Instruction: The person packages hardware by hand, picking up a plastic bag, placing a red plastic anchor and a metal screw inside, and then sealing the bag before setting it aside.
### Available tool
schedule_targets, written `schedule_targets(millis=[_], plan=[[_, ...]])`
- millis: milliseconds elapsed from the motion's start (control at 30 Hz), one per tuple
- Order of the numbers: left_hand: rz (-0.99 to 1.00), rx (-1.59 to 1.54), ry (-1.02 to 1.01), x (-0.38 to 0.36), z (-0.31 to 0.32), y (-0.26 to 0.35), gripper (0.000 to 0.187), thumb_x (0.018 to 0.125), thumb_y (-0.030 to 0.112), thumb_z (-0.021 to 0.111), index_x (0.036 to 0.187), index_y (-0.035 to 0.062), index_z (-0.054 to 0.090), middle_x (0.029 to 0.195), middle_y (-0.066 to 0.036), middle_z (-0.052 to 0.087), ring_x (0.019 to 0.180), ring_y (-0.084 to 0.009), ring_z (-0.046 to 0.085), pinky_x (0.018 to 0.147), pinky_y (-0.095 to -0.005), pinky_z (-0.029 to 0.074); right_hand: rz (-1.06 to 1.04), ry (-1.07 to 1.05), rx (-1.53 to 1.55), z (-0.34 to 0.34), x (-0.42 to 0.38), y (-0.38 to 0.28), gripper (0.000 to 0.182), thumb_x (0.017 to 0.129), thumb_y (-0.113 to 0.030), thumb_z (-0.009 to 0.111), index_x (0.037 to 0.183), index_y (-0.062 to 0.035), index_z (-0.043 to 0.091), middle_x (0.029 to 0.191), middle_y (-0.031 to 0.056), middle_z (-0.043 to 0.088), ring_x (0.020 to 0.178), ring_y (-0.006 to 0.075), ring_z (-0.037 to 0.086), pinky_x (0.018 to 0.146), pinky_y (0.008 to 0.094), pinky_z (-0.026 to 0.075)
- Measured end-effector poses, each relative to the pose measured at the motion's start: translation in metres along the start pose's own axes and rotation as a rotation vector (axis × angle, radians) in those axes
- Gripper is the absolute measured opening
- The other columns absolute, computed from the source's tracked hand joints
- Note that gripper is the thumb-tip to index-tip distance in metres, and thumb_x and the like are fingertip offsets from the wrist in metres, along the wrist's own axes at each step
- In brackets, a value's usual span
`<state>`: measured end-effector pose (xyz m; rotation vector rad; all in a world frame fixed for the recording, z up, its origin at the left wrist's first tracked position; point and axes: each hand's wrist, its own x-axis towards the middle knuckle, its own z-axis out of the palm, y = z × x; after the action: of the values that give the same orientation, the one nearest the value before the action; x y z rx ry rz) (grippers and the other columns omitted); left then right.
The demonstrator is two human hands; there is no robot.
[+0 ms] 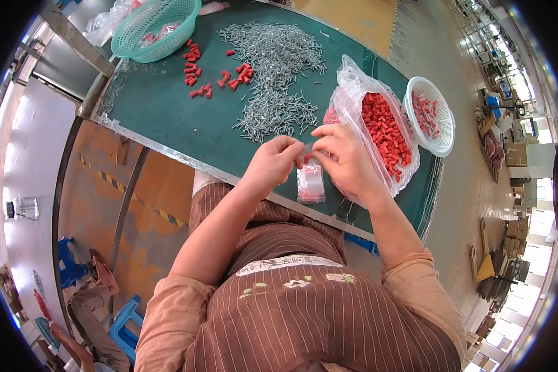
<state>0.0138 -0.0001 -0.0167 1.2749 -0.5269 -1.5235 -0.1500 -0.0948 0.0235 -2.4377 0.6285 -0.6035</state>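
Note:
My left hand (274,163) is closed, its thumb and fingertips pinched together at the table's front edge. Close beside it, my right hand (347,156) is also pinched, some of its fingers curled and raised. Something small, partly clear with a bit of red, shows between the fingertips; I cannot make out what it is. Just below the hands lies a stack of small clear plastic bags (312,185) with red markings. Beyond them spreads a pile of grey metal screws (276,115). To the right of my right hand, an open plastic bag (354,84) holds many red plastic caps (385,130).
Loose red caps (234,79) lie left of the screws on the green table (155,111). A green basket (125,48) with small bags stands at the back left. A white basket (441,144) sits at the right edge. Another person's hand (59,335) shows lower left, near a blue stool (125,328).

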Motion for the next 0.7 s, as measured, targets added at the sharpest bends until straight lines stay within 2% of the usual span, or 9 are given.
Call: schedule_targets(millis=[33,133,167,233,333,367,467,567,700], plan=[[0.009,-0.032,0.002,-0.002,-0.001,0.001,0.020,0.092,0.017,0.060,0.103,0.0010,0.060,0.072,-0.001,0.056,0.049,-0.0027,0.038,0.042,-0.0209,0.028,0.094,0.021,0.110,-0.003,0.001,0.001,0.008,0.079,-0.010,0.070,0.083,-0.0043,0.066,0.106,0.0088,0.063,0.102,0.0284,0.058,0.088,0.0386,0.046],[0.078,0.140,0.065,0.003,-0.005,-0.006,0.030,0.092,0.021,0.062,0.114,0.0008,0.059,0.071,0.001,0.054,0.052,-0.0024,0.040,0.043,-0.0208,0.029,0.122,-0.052,0.029,0.004,-0.004,0.020,0.010,0.081,-0.005,0.070,0.087,-0.0010,0.063,0.101,0.0102,0.062,0.094,0.0257,0.060,0.080,0.0335,0.047],[0.126,0.198,0.064,0.005,-0.006,-0.003,0.030,0.091,0.020,0.063,0.114,0.0016,0.060,0.070,0.002,0.054,0.054,-0.0026,0.041,0.046,-0.0212,0.032,0.131,-0.056,0.147,0.002,-0.004,0.014,0.009,0.082,-0.005,0.068,0.088,-0.0006,0.063,0.101,0.0084,0.062,0.092,0.0218,0.060,0.078,0.0324,0.048],[0.186,0.309,0.070,-0.002,-0.007,-0.005,0.030,0.090,0.020,0.066,0.115,0.0033,0.063,0.068,0.004,0.055,0.058,-0.0031,0.045,0.050,-0.0220,0.036,0.198,-0.055,0.221,-0.002,-0.001,0.004,0.008,0.083,-0.004,0.068,0.088,-0.0003,0.063,0.099,0.0072,0.061,0.091,0.0193,0.059,0.077,0.0315,0.048],[0.185,0.317,0.038,-0.002,-0.002,0.000,0.030,0.088,0.017,0.068,0.115,0.0050,0.064,0.067,0.006,0.053,0.060,-0.0030,0.043,0.053,-0.0226,0.036,0.261,-0.063,0.259,-0.001,0.002,-0.001,0.008,0.084,-0.001,0.068,0.090,0.0006,0.062,0.096,0.0056,0.061,0.087,0.0156,0.059,0.076,0.0280,0.048],[0.212,0.310,0.031,0.000,-0.001,-0.003,0.028,0.089,0.020,0.069,0.111,0.0035,0.064,0.075,0.003,0.061,0.062,-0.0023,0.048,0.050,-0.0196,0.035,0.266,-0.077,0.264,-0.003,0.002,-0.004,0.009,0.083,0.000,0.068,0.090,0.0006,0.062,0.095,0.0056,0.060,0.087,0.0155,0.059,0.076,0.0276,0.048],[0.265,0.271,-0.013,0.009,-0.005,-0.016,0.023,0.090,0.020,0.069,0.106,0.0031,0.066,0.081,0.002,0.065,0.064,-0.0020,0.048,0.051,-0.0194,0.036,0.281,-0.108,0.274,-0.004,0.001,-0.008,0.010,0.083,0.002,0.068,0.091,0.0010,0.063,0.093,0.0049,0.061,0.084,0.0141,0.059,0.075,0.0262,0.048],[0.308,0.235,0.038,0.005,0.000,-0.015,0.014,0.089,0.015,0.068,0.097,0.0030,0.068,0.073,0.004,0.059,0.065,-0.0028,0.047,0.056,-0.0207,0.038,0.351,-0.066,0.383,-0.006,-0.003,-0.011,0.009,0.084,0.000,0.067,0.092,0.0007,0.064,0.090,0.0058,0.064,0.083,0.0130,0.061,0.075,0.0264,0.049],[0.190,0.155,0.054,-0.004,0.004,-0.004,0.012,0.089,0.013,0.068,0.095,0.0027,0.067,0.074,0.004,0.060,0.066,-0.0021,0.048,0.057,-0.0198,0.039,0.403,0.014,0.448,-0.004,-0.008,-0.008,0.011,0.086,0.000,0.066,0.097,0.0006,0.064,0.089,0.0050,0.066,0.083,0.0105,0.062,0.076,0.0256,0.049]])
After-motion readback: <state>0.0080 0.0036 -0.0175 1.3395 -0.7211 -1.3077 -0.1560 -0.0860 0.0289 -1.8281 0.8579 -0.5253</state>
